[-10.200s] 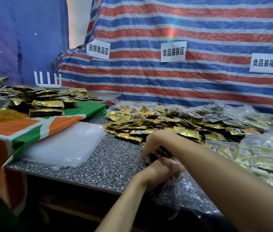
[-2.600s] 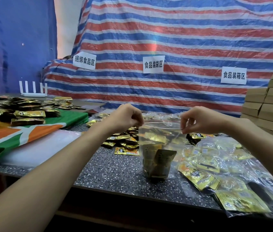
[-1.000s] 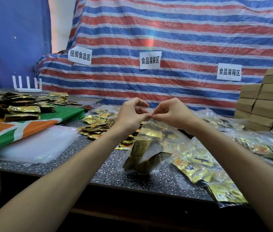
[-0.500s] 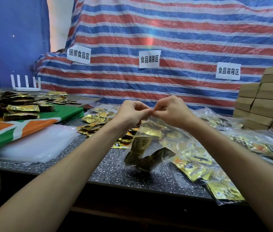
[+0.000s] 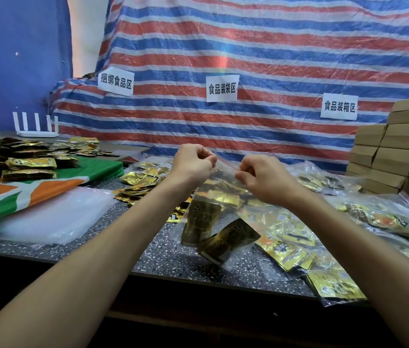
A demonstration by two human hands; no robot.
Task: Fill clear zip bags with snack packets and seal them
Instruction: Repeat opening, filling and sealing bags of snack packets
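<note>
As your left hand [image 5: 193, 164] and right hand [image 5: 261, 177] slide apart, each pinching the zip strip [image 5: 226, 164], the zip bag [image 5: 223, 197] above the table [image 5: 168, 257] front edge looks nearly sealed.

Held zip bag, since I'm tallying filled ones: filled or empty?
Filled: gold snack packets sag in the clear zip bag; left hand and right hand pinch its top.

The tarp [image 5: 273, 46] carries red, blue and white stripes, and the sheet [image 5: 17, 59] beside it is plain blue. The white signs [image 5: 222, 88] bear black characters. The cloth [image 5: 48, 189] is orange, green and white. The snack packets [image 5: 201, 222] are gold and black. The zip bag [image 5: 223, 187] is clear with a red strip. The table [image 5: 168, 254] is speckled dark grey and the boxes [image 5: 399, 151] are brown.
</note>
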